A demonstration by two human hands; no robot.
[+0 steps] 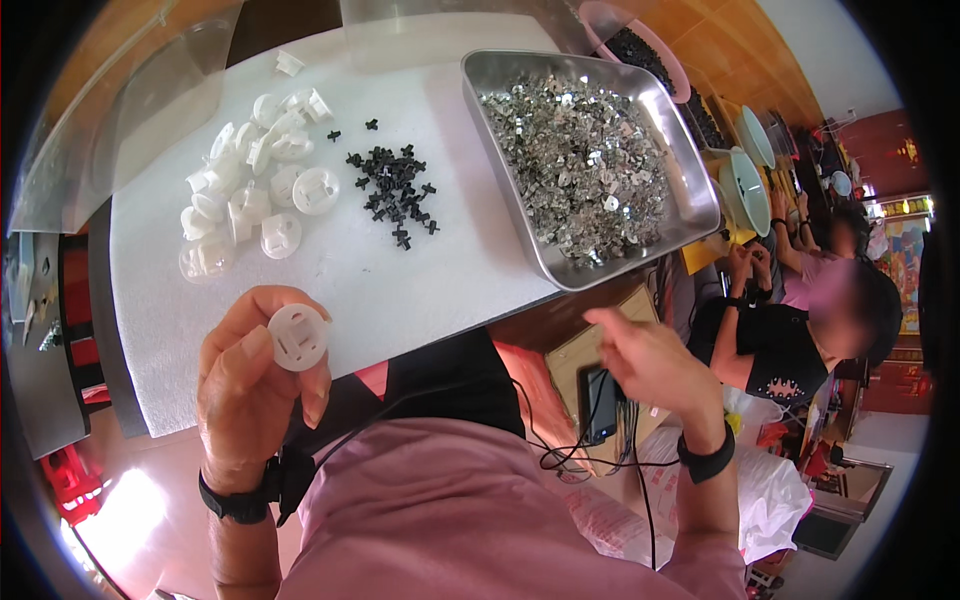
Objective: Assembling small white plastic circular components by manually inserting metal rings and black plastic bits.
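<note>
My left hand (240, 385) pinches a round white plastic socket part (298, 337) between thumb and fingers, its slotted face turned up, just off the table's near edge. My right hand (655, 365) is off the near side of the metal tray (700, 205), thumb and forefinger together; anything between the fingertips is too small to make out. In that tray lies a heap of small silvery metal pieces (580, 165). More white plastic parts (258, 150) are piled at the far left of the white foam sheet (420, 290). Beside them lie small black cross-shaped pieces (395, 190).
Clear plastic bins (120, 110) stand along the far left. Under my right hand are a dark phone-like device (598, 405) and loose black cables (560, 450). Green bowls (745, 190) and a pink basin (680, 80) stand beyond the tray. Other people (790, 330) work at the right.
</note>
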